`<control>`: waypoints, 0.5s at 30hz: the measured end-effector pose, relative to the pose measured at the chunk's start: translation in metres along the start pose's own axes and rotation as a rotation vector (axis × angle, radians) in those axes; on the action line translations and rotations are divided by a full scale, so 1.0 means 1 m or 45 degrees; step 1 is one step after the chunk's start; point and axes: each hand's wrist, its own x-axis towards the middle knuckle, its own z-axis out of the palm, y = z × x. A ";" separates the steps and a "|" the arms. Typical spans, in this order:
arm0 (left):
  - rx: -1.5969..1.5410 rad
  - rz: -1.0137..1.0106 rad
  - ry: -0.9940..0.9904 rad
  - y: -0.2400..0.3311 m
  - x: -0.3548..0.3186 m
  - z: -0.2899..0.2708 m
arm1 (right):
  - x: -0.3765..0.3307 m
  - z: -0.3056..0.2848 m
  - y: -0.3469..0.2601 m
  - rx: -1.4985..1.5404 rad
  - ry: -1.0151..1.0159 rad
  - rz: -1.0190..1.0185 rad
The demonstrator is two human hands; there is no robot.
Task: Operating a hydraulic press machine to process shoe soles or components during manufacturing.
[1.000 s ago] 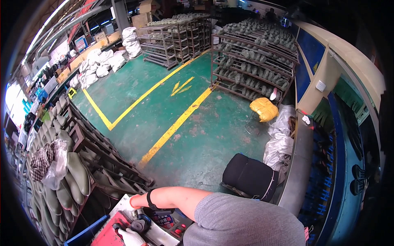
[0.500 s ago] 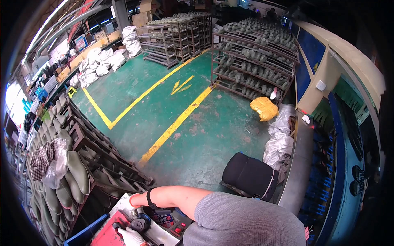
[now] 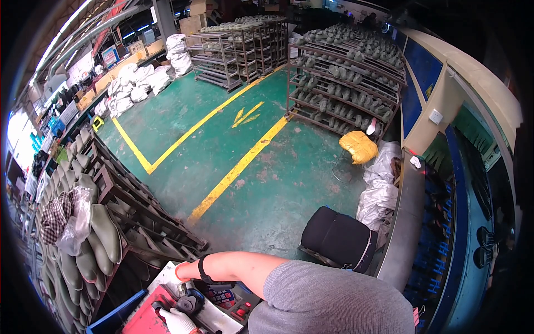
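Note:
My left hand (image 3: pixel 179 321), in a white knitted glove, is closed around a dark handle-like piece (image 3: pixel 158 305) over a red panel (image 3: pixel 146 312) of the machine at the lower edge. My right arm, with a black wristband, reaches across from the grey sleeve. The white-gloved right hand (image 3: pixel 176 273) with its orange cuff is beside a metal part and a round black knob-like part (image 3: pixel 190 303); its fingers are too hidden to read. Red buttons (image 3: pixel 242 310) sit on a grey box to the right of the knob-like part.
A rack of grey-green boot-shaped forms (image 3: pixel 103 231) stands close on the left. A black padded bundle (image 3: pixel 336 236) is ahead to the right, near white sacks (image 3: pixel 378 195) and a yellow bag (image 3: pixel 359 147). Loaded racks (image 3: pixel 345 83) stand farther off. A metal-edged conveyor (image 3: pixel 403 222) runs along the right.
Both hands keep nearly the same place and pose. At the far right, a bit of another person's arm now shows beside the conveyor.

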 end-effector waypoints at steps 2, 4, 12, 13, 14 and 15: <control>0.002 0.008 0.015 0.000 0.000 0.000 | -0.001 -0.001 0.000 -0.006 0.002 -0.001; -0.003 0.004 0.011 0.000 -0.001 -0.001 | -0.001 -0.002 0.000 -0.006 0.004 0.000; -0.072 -0.013 0.005 0.007 -0.004 -0.009 | 0.006 -0.001 -0.008 0.002 -0.022 -0.018; -0.054 -0.017 -0.001 0.006 -0.004 -0.008 | 0.007 0.001 -0.009 0.003 -0.027 -0.023; -0.035 -0.022 -0.008 0.005 -0.003 -0.006 | 0.009 0.001 -0.010 0.003 -0.030 -0.023; -0.034 -0.026 -0.009 0.002 -0.003 -0.003 | 0.010 0.002 -0.012 0.007 -0.043 -0.029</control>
